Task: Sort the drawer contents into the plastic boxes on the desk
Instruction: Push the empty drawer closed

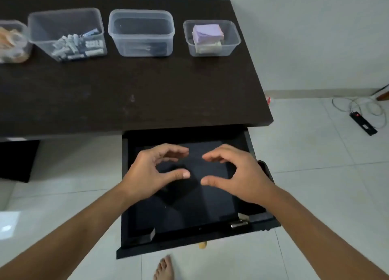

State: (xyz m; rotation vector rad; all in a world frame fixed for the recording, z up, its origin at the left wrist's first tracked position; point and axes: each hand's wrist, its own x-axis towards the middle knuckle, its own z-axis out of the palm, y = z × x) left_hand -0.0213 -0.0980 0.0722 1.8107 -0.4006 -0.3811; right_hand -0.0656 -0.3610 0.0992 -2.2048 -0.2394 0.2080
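- Hovering over the pulled-out black wooden drawer [248, 145], the left hand [147, 172] and right hand [237, 174] face each other, well inside its walls.
- Both hands' fingers [176, 150] are loosely curled and released, holding nothing; thumbs point inward, tips apart.
- Only the drawer's dark bare floor shows beneath the hands.
- On the dark brown desk [126, 94] stands a row of clear plastic boxes: one at the left edge with orange-and-white contents [12, 41], too blurred to name; a big one holding small white and dark pieces [67, 33]; a rounded one [141, 32], contents unclear; a small one with lilac paper pads [211, 37].
- A black power strip [363, 127] lies on the white tiled floor [315, 153].
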